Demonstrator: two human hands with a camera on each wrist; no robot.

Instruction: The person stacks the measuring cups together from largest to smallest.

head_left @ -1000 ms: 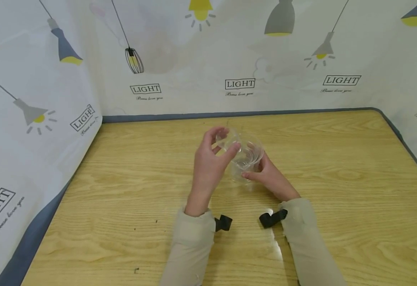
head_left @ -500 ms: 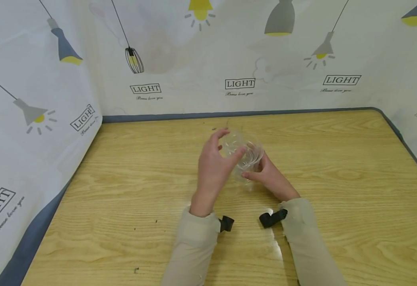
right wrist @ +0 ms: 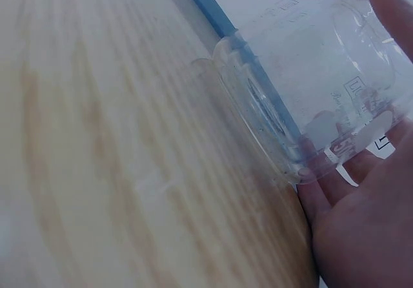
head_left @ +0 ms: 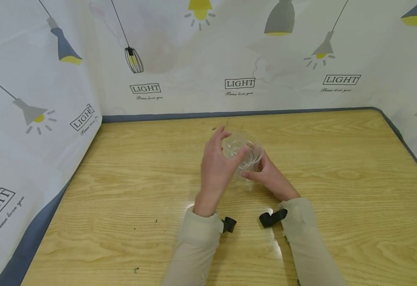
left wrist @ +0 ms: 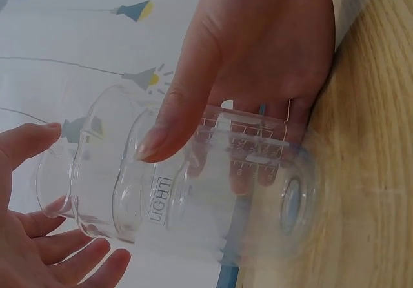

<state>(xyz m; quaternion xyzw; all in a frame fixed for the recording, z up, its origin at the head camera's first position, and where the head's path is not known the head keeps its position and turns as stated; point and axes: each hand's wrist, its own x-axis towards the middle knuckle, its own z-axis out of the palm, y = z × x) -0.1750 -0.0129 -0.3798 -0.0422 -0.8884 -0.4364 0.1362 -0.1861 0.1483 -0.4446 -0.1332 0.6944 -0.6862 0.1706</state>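
A large clear beaker [left wrist: 245, 172] with a printed scale stands upright, its base at or close to the tabletop. My right hand [head_left: 270, 176] grips its side, thumb in front and fingers behind. Several clear rims show at its mouth, so other vessels sit nested inside. Above it, my left hand [head_left: 216, 169] pinches a smaller clear beaker [left wrist: 50, 179] between thumb and fingertips, at the top of the stack. In the right wrist view, the large beaker's round base [right wrist: 261, 107] shows beside the right hand's fingers [right wrist: 322, 194]. Transparency makes the inner edges hard to tell apart.
The wood-grain table [head_left: 115, 190] stretches round both hands, with a few small dark marks on it. A white printed sheet [head_left: 194, 59] with lamp drawings stands along the back and sides. Each beige sleeve carries a black strap [head_left: 229, 224] at the wrist.
My left hand has moved right and slightly lower with the small beaker, which now sits over the large beaker's mouth and is less tilted. The right hand keeps its grip in place.
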